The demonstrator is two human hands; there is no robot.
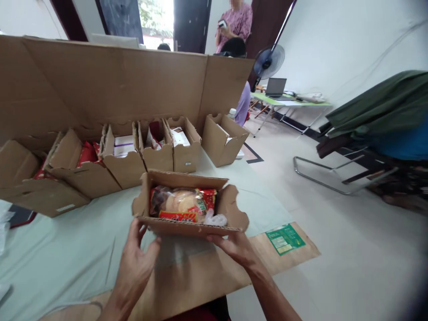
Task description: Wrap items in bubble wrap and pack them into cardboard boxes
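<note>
I hold a small open cardboard box [230, 207] above the table's near edge. Inside it lies a red and yellow snack packet [182, 204] with a bit of clear plastic beside it. My left hand [135, 263] cups the box's near left corner from below, fingers curled against it. My right hand [237, 247] grips the near right underside of the box, fingers tucked beneath. Both flaps of the box stand open.
A row of several open cardboard boxes [123, 156] with packets stands on the pale green table [67, 249], backed by a tall cardboard sheet [117, 84]. A flattened carton [281, 249] lies at the table's near edge. A person stands at the far doorway; a fan, a laptop desk and a covered chair are on the right.
</note>
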